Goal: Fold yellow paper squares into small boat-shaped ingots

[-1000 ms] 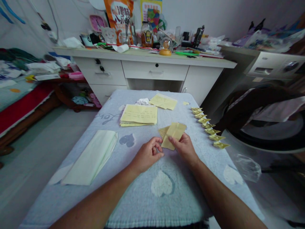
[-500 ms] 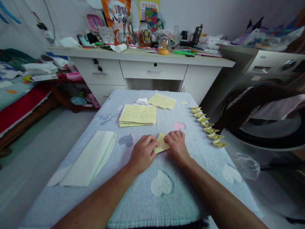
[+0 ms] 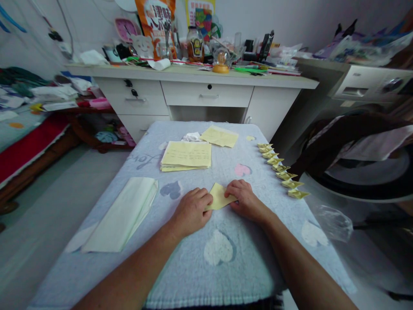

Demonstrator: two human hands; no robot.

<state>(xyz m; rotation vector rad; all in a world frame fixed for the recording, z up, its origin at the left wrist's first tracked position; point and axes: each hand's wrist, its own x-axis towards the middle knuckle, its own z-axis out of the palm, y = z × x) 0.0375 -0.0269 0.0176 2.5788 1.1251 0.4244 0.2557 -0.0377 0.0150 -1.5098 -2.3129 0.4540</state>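
A small piece of folded yellow paper (image 3: 220, 197) lies between my two hands at the middle of the table. My left hand (image 3: 195, 209) pinches its left corner, fingers curled. On the other side, my right hand (image 3: 244, 197) grips the right corner between thumb and fingers. Beyond them sits a stack of yellow paper sheets (image 3: 186, 156) with faint handwriting on top. Another few yellow sheets (image 3: 220, 136) lie behind it, beside a crumpled white tissue (image 3: 191, 137). Several folded yellow paper boats (image 3: 285, 176) stand in a row along the table's right edge.
A folded pale green cloth or paper (image 3: 124, 215) lies on the left of the cloth-covered table (image 3: 180, 271). A cluttered white desk (image 3: 190, 92) stands behind. To the right are a washing machine (image 3: 358, 92) and a clear plastic bag (image 3: 334, 223).
My hands have drawn slightly apart, the right one moving a little to the right. The yellow paper between them shows a wider shape with its right corner pulled out.
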